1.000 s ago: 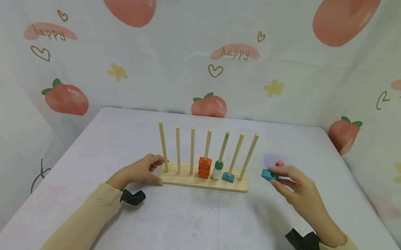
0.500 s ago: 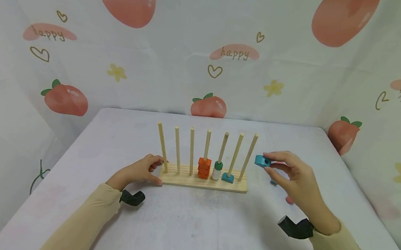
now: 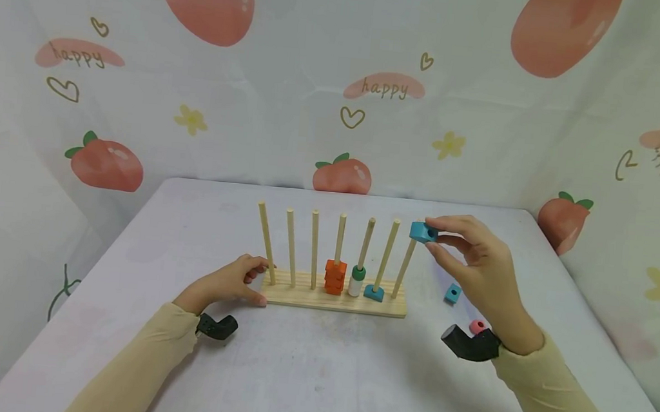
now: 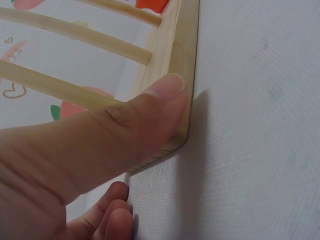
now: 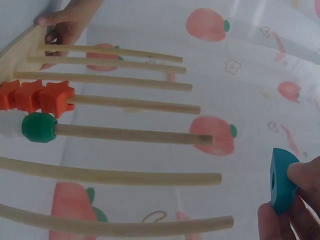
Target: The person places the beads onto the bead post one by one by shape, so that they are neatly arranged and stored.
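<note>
The counter (image 3: 317, 373), cut off below, carries the seven-peg board (image 3: 334, 302). Fingers of my left hand (image 3: 231, 282), some hidden, grip its left end; those of my right hand (image 3: 479, 260) pinch a blue block (image 3: 418, 232), in head view hiding the rightmost peg's (image 3: 405, 267) tip. A pink bead (image 3: 477, 325) shows partly.

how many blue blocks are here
3: a held block in the right hand, a threaded block low on the second-rightmost peg, a loose block on the table; others may be hidden.
</note>
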Motion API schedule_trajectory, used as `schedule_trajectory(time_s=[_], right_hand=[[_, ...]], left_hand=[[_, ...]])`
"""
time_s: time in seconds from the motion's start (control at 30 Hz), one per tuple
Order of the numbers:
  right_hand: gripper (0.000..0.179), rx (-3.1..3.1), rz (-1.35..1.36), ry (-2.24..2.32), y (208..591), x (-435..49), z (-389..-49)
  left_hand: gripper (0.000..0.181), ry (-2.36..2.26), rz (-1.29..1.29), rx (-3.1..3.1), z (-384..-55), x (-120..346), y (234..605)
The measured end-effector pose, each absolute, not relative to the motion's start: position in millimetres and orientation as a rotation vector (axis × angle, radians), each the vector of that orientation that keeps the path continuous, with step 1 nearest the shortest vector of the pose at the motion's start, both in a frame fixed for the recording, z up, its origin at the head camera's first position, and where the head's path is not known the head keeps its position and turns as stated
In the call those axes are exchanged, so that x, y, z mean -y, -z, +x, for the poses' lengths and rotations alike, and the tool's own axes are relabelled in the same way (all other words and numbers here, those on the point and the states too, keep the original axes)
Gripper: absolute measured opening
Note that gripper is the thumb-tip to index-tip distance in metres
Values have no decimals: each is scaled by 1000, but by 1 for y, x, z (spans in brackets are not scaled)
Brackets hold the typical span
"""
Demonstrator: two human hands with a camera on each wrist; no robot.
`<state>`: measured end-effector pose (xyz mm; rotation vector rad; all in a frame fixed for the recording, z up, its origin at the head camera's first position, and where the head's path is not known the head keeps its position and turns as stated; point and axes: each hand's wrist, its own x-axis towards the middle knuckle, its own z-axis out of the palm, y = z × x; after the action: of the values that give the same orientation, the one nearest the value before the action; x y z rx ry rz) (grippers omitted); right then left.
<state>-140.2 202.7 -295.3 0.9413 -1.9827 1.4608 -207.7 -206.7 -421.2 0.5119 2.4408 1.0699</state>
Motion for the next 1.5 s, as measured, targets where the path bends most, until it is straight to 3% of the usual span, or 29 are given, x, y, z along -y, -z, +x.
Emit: schedule_trajectory(time_s=[0.37, 0.6, 0.8, 1.5], right_hand=[[46, 1940, 984, -1469, 285, -189, -161], [37, 1990, 994, -1467, 287, -185, -172], [40, 2055, 997, -1422, 291, -185, -180], [38, 2164, 1029, -1248, 299, -188, -187]], left_hand=[[75, -1061, 500, -2442, -208, 206, 422], [75, -1058, 490, -2438, -208, 206, 423], [75, -1073, 488, -2431, -208, 206, 423], [74, -1074, 493, -2433, -208, 206, 421]])
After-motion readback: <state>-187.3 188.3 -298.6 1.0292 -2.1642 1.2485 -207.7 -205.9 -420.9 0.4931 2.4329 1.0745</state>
